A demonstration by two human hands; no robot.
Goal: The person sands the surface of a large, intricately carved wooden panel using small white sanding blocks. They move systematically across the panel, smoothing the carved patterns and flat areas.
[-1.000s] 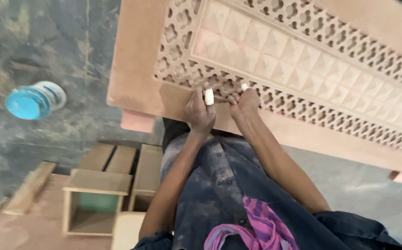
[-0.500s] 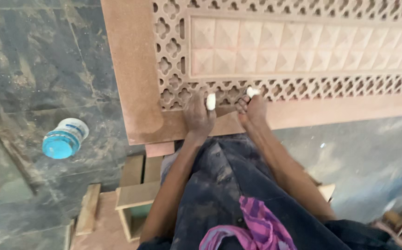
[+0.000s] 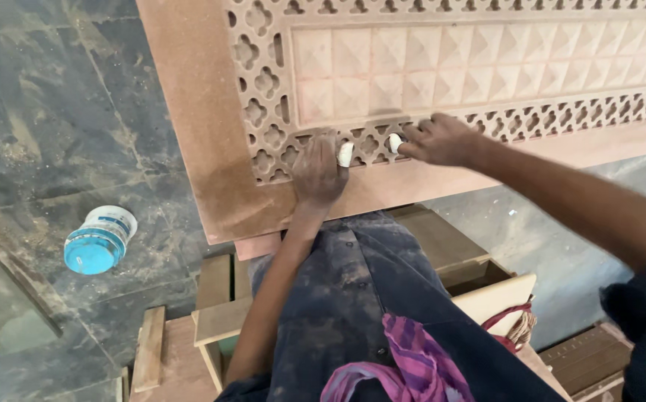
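Resting open-palmed, left hand (image 3: 317, 173) and right hand (image 3: 440, 140) on carved panel (image 3: 412, 74); capped jar (image 3: 99, 240) floorward, contents hidden.

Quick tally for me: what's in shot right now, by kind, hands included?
Carved lattice panel: 1
Hands on it: 2, left hand, right hand
White-wrapped fingertips: 2
Blue-lidded jar on the floor: 1
Total: 6

Carved wooden panel (image 3: 211, 134) blocks ahead; floor (image 3: 47, 112) leftward seems open.
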